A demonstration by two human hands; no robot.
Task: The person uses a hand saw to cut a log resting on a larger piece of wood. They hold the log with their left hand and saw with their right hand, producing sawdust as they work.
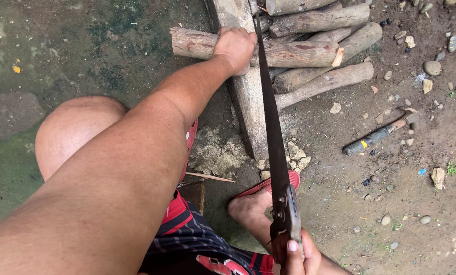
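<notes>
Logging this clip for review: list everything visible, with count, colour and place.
Log being sawn: one, brown, across the beam, under the left hand.
Other logs: several, brown-grey, piled top right.
Wooden beam: one, grey, running down the centre.
Handsaw: one, dark blade, on the log.
Hammer: one, dark handle, on the dirt at right.
Stones: many, grey, scattered right.
Sandal: red, under the foot.
Left hand: gripping the log.
Right hand: gripping the saw handle.

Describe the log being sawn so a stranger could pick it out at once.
Find the slanted wooden beam at top centre. The log lies across it, pinned by the left hand. Unlike the other logs, the saw blade crosses it.
</notes>
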